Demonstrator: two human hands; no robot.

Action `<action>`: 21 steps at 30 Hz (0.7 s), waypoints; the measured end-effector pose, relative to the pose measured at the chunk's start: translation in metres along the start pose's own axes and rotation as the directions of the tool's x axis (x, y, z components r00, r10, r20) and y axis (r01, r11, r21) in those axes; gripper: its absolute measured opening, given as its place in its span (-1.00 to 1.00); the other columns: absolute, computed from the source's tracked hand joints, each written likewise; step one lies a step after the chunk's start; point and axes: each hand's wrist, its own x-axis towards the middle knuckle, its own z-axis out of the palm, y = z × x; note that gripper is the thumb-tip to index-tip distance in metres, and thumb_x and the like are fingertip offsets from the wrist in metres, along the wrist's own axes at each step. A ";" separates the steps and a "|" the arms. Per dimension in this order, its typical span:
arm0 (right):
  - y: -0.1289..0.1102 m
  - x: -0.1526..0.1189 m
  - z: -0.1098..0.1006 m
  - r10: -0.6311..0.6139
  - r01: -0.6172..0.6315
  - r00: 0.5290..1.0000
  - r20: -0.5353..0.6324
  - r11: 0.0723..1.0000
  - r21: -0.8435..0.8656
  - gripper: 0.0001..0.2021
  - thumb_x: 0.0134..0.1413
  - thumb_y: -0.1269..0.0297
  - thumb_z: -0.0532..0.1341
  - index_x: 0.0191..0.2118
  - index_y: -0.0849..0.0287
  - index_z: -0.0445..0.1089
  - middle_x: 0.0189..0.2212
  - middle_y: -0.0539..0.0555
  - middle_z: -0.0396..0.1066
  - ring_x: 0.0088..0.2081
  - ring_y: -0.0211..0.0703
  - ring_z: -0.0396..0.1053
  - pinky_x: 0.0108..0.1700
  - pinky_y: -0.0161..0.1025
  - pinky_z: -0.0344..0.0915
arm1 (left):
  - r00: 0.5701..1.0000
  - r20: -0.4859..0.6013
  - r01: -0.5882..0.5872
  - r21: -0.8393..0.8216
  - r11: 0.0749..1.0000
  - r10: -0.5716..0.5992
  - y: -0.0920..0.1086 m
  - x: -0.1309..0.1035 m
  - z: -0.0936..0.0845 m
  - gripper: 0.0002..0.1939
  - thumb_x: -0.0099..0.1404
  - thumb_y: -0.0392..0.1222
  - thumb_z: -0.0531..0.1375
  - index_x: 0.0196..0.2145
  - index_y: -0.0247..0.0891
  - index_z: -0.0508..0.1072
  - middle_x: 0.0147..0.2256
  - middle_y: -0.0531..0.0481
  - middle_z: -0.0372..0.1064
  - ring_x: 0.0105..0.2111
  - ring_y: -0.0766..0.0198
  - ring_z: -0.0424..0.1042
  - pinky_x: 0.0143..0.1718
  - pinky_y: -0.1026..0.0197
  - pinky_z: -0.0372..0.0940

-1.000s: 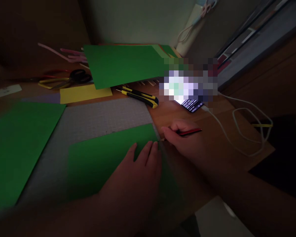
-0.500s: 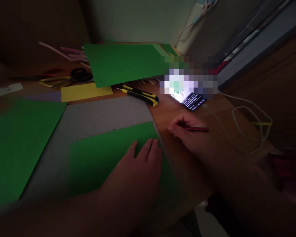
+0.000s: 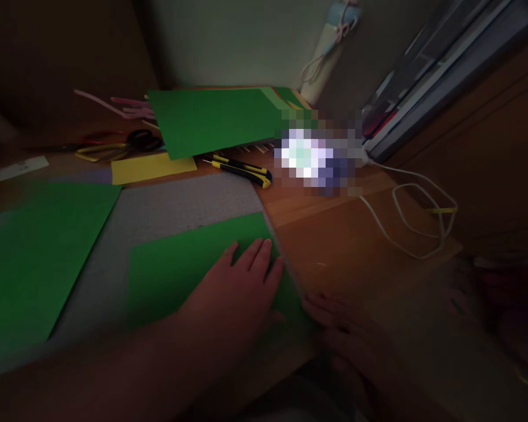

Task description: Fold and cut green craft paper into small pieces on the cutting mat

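Note:
My left hand (image 3: 242, 281) lies with fingers apart on a small green sheet (image 3: 167, 264), which rests on a grey cutting mat (image 3: 180, 202). Low at the sheet's right end, beside the mat's edge, is my right hand (image 3: 347, 334), dim and blurred. Its fingers look bent together; what they hold, if anything, is hidden. A larger green sheet (image 3: 35, 252) covers the left of the mat. Behind the mat lie a yellow strip (image 3: 154, 169) and a black and yellow cutter (image 3: 242, 170).
More green paper (image 3: 220, 120) leans at the back, right of pink strips (image 3: 132, 108). Scissors (image 3: 101, 149) lie at the back left. A bright pixelated patch hides something at the back right. A white cable (image 3: 393, 240) loops across the wooden table (image 3: 325, 246).
My right hand has moved down and nearer, towards the small sheet's right end. The red pencil it held no longer shows. My left hand stays on the sheet with its fingers spread wider.

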 end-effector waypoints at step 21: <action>-0.011 -0.009 0.027 -0.054 0.027 0.958 -0.282 0.995 -0.101 -0.80 -0.04 0.50 0.11 -0.29 0.06 0.32 -0.15 0.06 0.52 -0.08 -0.05 0.46 -0.04 -0.05 0.39 | 0.867 0.098 0.497 -0.240 0.834 -0.489 -0.103 -0.027 -0.023 -0.62 0.13 0.14 0.14 -0.31 -0.26 0.36 -0.35 -0.10 0.37 -0.35 0.10 0.35 -0.36 0.17 0.17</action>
